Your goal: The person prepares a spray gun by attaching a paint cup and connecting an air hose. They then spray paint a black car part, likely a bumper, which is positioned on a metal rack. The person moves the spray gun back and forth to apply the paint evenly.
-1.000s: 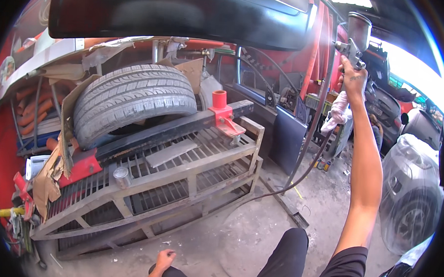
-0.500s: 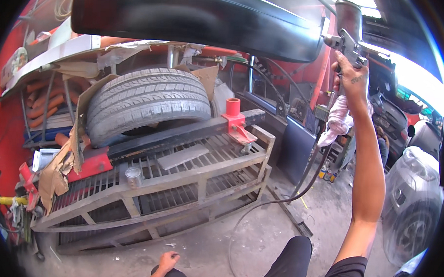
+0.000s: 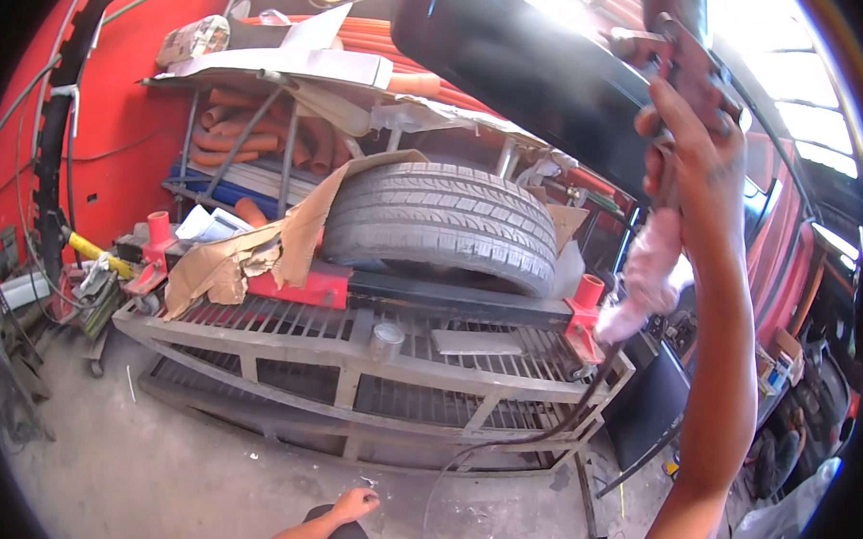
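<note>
Raised at the upper right, my right hand (image 3: 699, 151) is wrapped round the grip of a spray gun (image 3: 679, 61) with a dark cup on top. Its nozzle faces left toward a glossy black panel (image 3: 545, 96), close to it but apart. Pale mist hangs over the panel. A pinkish cloth (image 3: 651, 265) is bunched below the gun's grip, and a dark hose (image 3: 579, 411) runs down from there to the floor. Low in the view, my left hand (image 3: 352, 506) is by my knee with its fingers curled; whether it holds anything is hidden.
A slatted metal rack (image 3: 349, 386) stands ahead, bearing a tire (image 3: 443, 217), torn cardboard (image 3: 249, 257), a small can (image 3: 386, 339) and a red-ended beam (image 3: 468, 308). Orange tubes (image 3: 240, 136) lie on shelving by the red wall (image 3: 128, 150). A plastic-covered shape (image 3: 777, 521) is at lower right.
My view has swung left, so the rack and tire appear farther right. The spray gun, still in my right hand, remains beside the panel's right end. My left hand stays low by the knee.
</note>
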`<action>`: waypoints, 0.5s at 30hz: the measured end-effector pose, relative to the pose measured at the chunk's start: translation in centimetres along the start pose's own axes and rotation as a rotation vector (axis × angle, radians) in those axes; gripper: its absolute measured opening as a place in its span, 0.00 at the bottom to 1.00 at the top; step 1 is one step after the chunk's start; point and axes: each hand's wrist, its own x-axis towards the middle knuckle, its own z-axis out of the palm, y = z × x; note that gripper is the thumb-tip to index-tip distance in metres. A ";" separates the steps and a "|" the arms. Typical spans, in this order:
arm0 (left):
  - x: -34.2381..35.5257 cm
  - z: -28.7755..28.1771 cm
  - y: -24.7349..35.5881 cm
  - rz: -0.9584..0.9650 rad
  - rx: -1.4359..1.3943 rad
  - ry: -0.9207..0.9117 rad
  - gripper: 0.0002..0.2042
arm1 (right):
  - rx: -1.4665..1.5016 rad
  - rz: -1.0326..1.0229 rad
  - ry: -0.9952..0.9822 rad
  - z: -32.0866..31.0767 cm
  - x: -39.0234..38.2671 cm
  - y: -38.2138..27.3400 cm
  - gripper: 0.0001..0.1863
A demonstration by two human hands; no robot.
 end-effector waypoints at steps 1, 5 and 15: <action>-0.2 -0.2 -0.3 -0.011 -0.022 0.006 0.21 | 0.021 -0.027 -0.029 1.5 0.8 -0.4 0.16; -0.1 0.0 0.2 0.001 -0.043 0.040 0.21 | -0.171 -0.355 -0.116 6.3 5.6 0.0 0.18; 0.0 0.5 1.7 0.001 -0.043 0.008 0.20 | -0.008 -0.096 -0.170 4.3 6.1 -2.1 0.16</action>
